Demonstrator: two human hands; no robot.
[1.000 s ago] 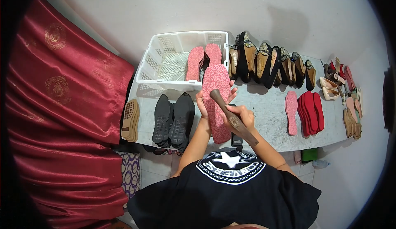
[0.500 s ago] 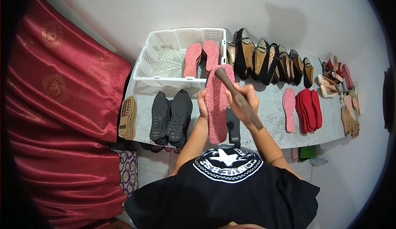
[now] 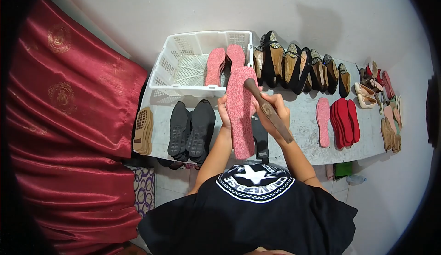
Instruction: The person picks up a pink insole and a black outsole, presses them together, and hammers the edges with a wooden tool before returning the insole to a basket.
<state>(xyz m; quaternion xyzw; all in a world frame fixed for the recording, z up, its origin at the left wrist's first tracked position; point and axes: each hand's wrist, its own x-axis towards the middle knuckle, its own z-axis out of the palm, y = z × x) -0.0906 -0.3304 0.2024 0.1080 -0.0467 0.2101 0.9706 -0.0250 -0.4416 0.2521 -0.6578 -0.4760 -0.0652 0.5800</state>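
Here, left hand (image 3: 223,111): pink insole (image 3: 240,117) is held, frame centre.
Right hand (image 3: 279,110): wooden tool (image 3: 266,108) is gripped, right of centre.
Basket (image 3: 183,89): set on the table (image 3: 294,119), upper centre.

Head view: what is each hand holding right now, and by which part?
The left hand holds the pink insole by its side edge, around mid-length. The right hand grips the dark wooden tool around its middle.
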